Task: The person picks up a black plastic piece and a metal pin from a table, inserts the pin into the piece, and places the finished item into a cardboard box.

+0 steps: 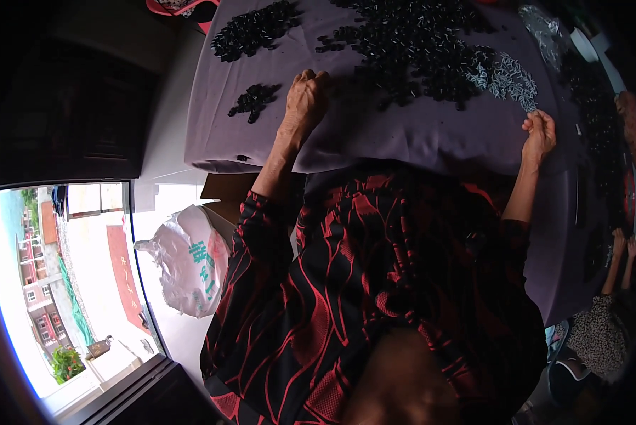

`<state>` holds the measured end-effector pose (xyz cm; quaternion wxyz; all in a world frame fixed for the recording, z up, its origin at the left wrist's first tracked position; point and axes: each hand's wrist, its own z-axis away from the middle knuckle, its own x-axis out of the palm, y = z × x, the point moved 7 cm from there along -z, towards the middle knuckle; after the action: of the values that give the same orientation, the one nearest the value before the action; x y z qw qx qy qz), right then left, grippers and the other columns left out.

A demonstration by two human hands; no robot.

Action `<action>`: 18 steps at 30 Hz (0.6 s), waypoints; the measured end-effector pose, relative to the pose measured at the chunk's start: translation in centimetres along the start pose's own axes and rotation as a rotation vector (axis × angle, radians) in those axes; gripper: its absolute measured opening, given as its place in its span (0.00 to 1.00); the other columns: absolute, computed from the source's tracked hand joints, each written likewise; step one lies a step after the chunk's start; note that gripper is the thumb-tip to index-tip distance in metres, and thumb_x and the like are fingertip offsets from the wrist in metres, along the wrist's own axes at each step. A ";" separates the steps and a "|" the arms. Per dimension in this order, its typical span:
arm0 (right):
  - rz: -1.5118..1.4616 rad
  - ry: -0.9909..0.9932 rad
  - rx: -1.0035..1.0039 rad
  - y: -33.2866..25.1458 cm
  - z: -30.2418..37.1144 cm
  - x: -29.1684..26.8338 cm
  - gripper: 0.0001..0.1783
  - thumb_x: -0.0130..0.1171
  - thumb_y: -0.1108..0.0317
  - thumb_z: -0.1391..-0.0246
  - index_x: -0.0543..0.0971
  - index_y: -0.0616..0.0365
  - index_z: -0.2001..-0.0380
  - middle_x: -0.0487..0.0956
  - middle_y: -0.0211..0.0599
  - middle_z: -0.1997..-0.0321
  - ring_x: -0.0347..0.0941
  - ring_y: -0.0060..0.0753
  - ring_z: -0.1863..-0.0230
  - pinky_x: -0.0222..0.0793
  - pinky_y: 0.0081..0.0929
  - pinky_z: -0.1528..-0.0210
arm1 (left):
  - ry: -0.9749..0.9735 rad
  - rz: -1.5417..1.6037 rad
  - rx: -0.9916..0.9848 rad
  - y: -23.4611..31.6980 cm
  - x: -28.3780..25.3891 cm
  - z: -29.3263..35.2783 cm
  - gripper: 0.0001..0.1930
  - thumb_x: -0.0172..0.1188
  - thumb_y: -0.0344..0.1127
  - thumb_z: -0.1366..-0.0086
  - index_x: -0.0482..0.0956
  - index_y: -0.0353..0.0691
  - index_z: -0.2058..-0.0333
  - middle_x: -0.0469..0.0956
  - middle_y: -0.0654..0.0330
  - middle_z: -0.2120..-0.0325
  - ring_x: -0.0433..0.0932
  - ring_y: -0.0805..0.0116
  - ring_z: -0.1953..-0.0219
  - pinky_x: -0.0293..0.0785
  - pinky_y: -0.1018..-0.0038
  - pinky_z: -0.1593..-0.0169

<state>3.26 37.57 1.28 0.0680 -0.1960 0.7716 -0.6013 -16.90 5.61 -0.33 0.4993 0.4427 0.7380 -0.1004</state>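
My left hand [307, 101] rests over the cloth-covered table [445, 138], its fingers curled closed. Whatever it holds is hidden. It lies between a small cluster of black plastic parts [254, 101] and the large heap of black parts [417, 49]. At the table's right, my right hand [540, 133] has its thumb and fingers pinched together at the near tip of a pile of small silver screw-like pieces [506, 76]. Anything between those fingertips is too small to make out. The silver pile touches the right side of the black heap.
Another pile of black parts [253, 32] lies at the table's far left. A white plastic bag [190, 262] stands left of me, beside a bright doorway [77, 283]. Clear plastic wrap [541, 32] lies far right. Another person's hands [624, 242] show at the right rim.
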 end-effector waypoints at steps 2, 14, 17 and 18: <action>-0.045 0.011 -0.002 -0.1 0.1 0.0 0.04 0.49 0.75 0.61 0.70 0.62 0.76 0.70 0.34 0.81 0.64 0.18 0.84 0.62 0.12 0.81 | -0.006 0.042 0.013 0.0 0.2 0.2 0.04 0.47 0.29 0.56 0.68 0.38 0.78 0.67 0.51 0.80 0.66 0.56 0.73 0.63 0.69 0.70; -0.128 -0.480 -0.094 -2.2 6.5 7.4 0.03 0.48 0.74 0.59 0.69 0.61 0.76 0.69 0.30 0.81 0.61 0.14 0.83 0.58 0.09 0.80 | 0.097 -0.073 0.048 1.7 -2.2 0.8 0.10 0.47 0.25 0.58 0.68 0.39 0.72 0.65 0.54 0.75 0.64 0.58 0.72 0.62 0.70 0.66; -0.113 -0.679 -0.091 -2.1 9.2 10.3 0.02 0.48 0.74 0.59 0.68 0.61 0.77 0.68 0.27 0.82 0.60 0.12 0.84 0.57 0.08 0.79 | 0.018 -0.003 0.141 3.2 -0.6 0.6 0.13 0.45 0.22 0.59 0.70 0.40 0.71 0.67 0.58 0.77 0.64 0.62 0.69 0.61 0.74 0.64; -0.113 -0.733 -0.105 -2.5 10.2 10.9 0.02 0.48 0.74 0.59 0.68 0.61 0.77 0.68 0.27 0.82 0.60 0.11 0.83 0.57 0.08 0.79 | -0.062 0.007 0.196 3.4 0.7 0.9 0.13 0.45 0.23 0.59 0.69 0.39 0.71 0.66 0.55 0.76 0.64 0.60 0.70 0.62 0.73 0.64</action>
<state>-2.74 23.71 2.34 0.2965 -0.4437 0.7137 -0.4537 -13.88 7.43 -0.30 0.4766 0.4887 0.7073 -0.1840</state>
